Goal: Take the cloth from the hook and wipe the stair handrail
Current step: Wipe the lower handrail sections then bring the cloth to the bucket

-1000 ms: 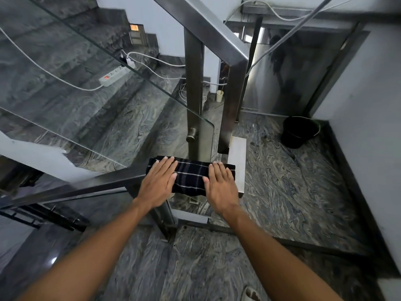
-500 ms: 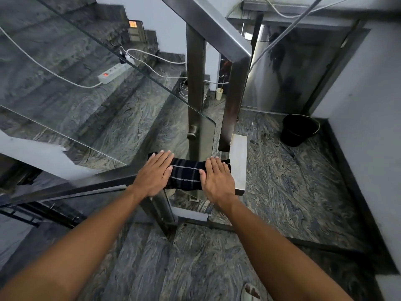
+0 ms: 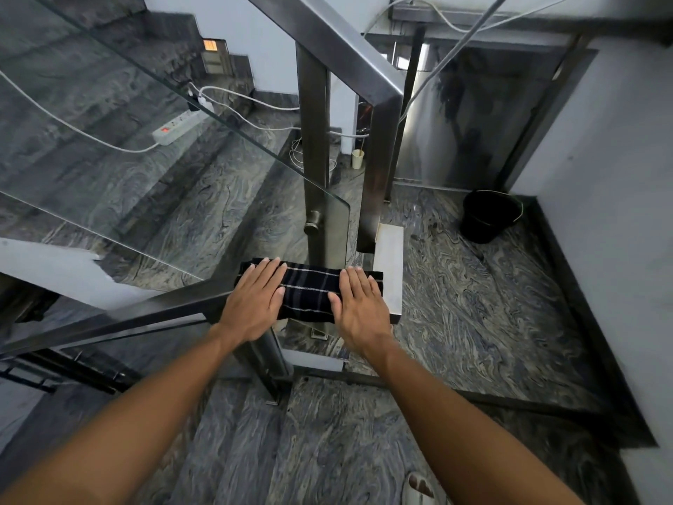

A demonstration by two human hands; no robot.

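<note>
Head view, stairwell landing.

Cloth (image 3: 311, 293): dark, with thin pale checked lines, folded into a flat band. It lies across the top of the steel handrail (image 3: 120, 315), at the corner where the low rail meets a pale, flat end section (image 3: 389, 271).

Left hand (image 3: 255, 304): laid palm-down on the left end of the cloth, fingers straight and close together, pressing flat (no curl around the fabric or rail is visible). The heel of the hand sits over the rail.

Right hand (image 3: 358, 308): laid palm-down on the right end of the cloth, fingers straight, thumb pointing in toward the cloth's middle. It presses rather than grips. A strip of cloth shows between the two hands.

Glass panel (image 3: 145, 169): clear, fixed to an upright steel post (image 3: 313, 140) by a round fitting, beyond the cloth.

Upper handrail (image 3: 327, 41): steel, slanting down from the top of the frame to a second post.

Stairs (image 3: 127, 184): grey veined stone, rising to the left.

Power strip (image 3: 174, 127): white, on a step, with white cables trailing off.

Cup (image 3: 357, 158): small, pale, on the floor behind the posts.

Bucket (image 3: 488, 215): black, in the far corner of the landing, near the wall.
</note>
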